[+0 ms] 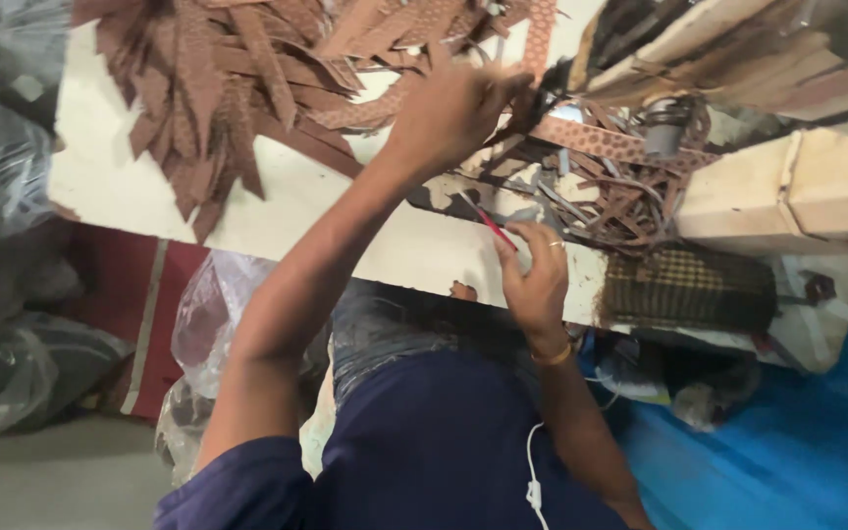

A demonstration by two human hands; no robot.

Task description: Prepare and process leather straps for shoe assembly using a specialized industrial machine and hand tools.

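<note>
Head camera, looking down: a person in a dark blue shirt works at a chipped white worktable (130, 186) strewn with leather offcuts. The left hand (453, 108) reaches across the table with its fingers pinched together on the near end of a long brown perforated leather strip (601, 140), which lies on a tangle of trimmings near the table's far side. The strip's long axis runs roughly left to right, dipping slightly toward the right, its free end pointing at a small grey metal canister (663, 128). It looks light, thin and limp, likely to sag and snag on the scraps if lifted by one end; a hold nearer its middle would probably carry it flatter. The right hand (534, 280), wearing a ring and a bangle, rests at the table's near edge with its fingers closed around a slim red-handled tool (491, 224), tip angled up and to the left. A heap of brown perforated leather pieces (218, 88) covers the table's left part.
</note>
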